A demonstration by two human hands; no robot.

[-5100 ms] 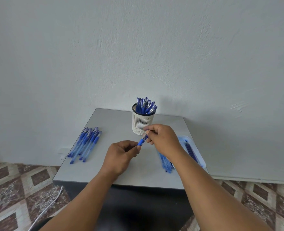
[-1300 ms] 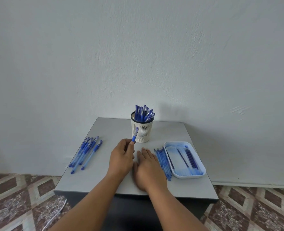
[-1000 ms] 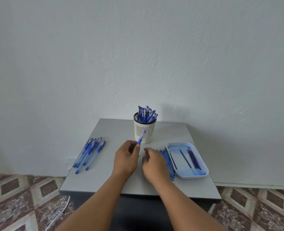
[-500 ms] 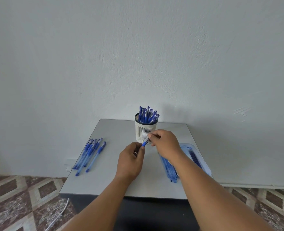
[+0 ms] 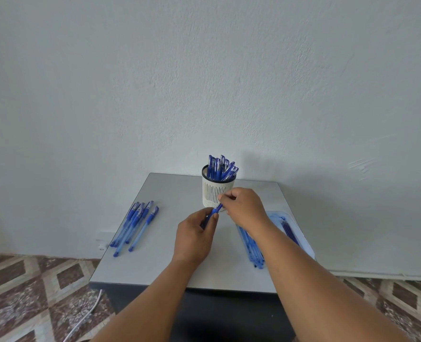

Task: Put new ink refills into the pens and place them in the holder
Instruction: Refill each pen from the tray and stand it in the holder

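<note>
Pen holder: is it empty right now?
No, the pen holder at the back of the table has a bunch of blue capped pens standing in it.

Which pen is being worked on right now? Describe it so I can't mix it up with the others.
On the grey table, just in front of the white holder, both hands meet. The pen is between them: the only one off the table, left hand gripping its barrel, right hand pinching its upper end.

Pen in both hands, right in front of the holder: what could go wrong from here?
1. The right hand works close to the holder; a nudge could tip it and spill its pens.
2. The pen is only pinched by the left hand and right fingers; it may slip.
3. The right forearm hangs over the refills and could scatter them.
</note>
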